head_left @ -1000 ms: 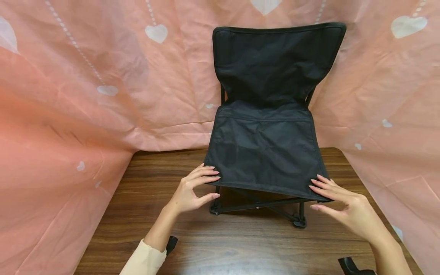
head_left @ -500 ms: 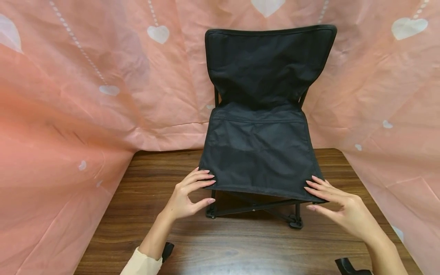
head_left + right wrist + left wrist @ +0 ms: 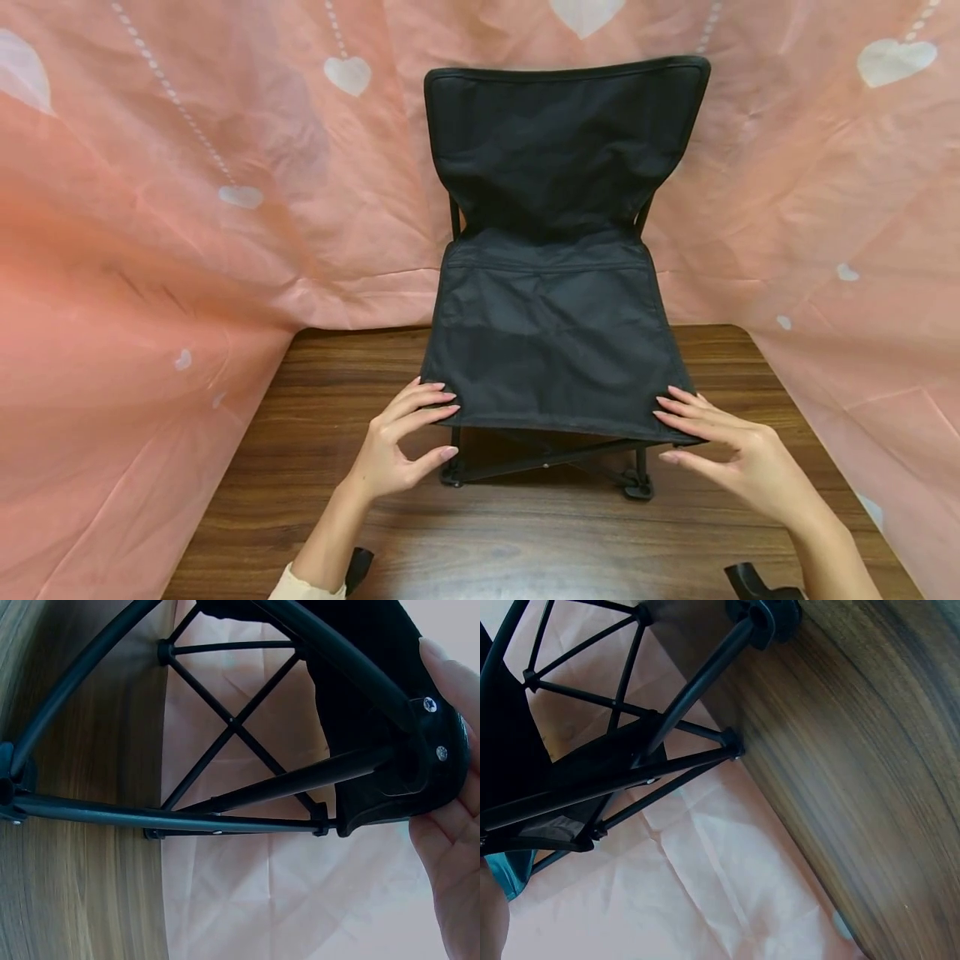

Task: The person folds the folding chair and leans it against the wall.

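A black folding camp chair (image 3: pixel 555 333) stands unfolded, its fabric back at the rear and its seat facing me. My left hand (image 3: pixel 390 446) holds the seat's front left corner, fingers lying on top and thumb below the edge. At the front right corner my right hand (image 3: pixel 731 454) has a matching hold. In the right wrist view, the thumb and fingers of my right hand (image 3: pixel 454 855) lie around the corner piece with its two screws. The chair's dark tube frame (image 3: pixel 690 694) shows from below in the left wrist view, where most of my left hand is out of sight.
The chair stands on a brown wood-grain surface (image 3: pixel 337 358). Pink cloth (image 3: pixel 360 167) with white hearts hangs behind it and along both sides. Black pieces (image 3: pixel 750 581) show near my wrists, their kind unclear.
The chair has shifted left and slightly toward me. Both hands have moved along with it, keeping their places at the front corners.
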A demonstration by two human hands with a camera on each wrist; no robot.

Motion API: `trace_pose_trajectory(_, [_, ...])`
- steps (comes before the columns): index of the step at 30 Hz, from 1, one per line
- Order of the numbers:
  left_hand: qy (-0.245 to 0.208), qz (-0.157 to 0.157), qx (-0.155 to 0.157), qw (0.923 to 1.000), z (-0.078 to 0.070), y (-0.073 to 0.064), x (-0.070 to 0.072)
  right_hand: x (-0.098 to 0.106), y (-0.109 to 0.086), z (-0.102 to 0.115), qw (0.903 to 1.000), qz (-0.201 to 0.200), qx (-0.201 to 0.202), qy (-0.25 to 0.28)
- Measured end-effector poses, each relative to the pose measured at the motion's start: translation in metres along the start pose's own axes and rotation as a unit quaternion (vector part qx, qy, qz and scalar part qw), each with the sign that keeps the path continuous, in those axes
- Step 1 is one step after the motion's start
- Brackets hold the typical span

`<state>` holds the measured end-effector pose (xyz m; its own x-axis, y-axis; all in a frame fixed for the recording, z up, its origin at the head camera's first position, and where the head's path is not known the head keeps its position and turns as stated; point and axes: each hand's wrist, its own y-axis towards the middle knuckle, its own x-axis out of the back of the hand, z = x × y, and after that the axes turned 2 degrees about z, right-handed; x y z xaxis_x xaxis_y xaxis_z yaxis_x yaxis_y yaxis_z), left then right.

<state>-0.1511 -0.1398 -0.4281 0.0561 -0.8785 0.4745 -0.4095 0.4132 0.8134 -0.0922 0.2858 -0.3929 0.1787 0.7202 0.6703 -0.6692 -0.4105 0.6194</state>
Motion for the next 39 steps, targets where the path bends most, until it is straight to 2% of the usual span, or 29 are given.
trace_pose_trajectory(20, [0.008,-0.021,0.02,0.9995,-0.016,-0.023,0.01,-0.01,0.004,0.009,0.9998,0.012,0.011,-0.006])
trace_pose_trajectory(25, [0.021,0.0,0.008,0.9997,-0.019,-0.024,0.018,-0.014,0.005,0.01,0.9989,0.001,0.047,0.005])
trace_pose_trajectory(33, [0.05,0.048,-0.058,0.9959,-0.009,-0.01,0.037,-0.016,0.009,0.003,0.995,-0.009,0.093,0.036])
trace_pose_trajectory(39, [0.046,0.087,-0.068,0.9929,-0.003,-0.002,0.048,-0.014,0.011,-0.001,0.9939,-0.002,0.101,0.044])
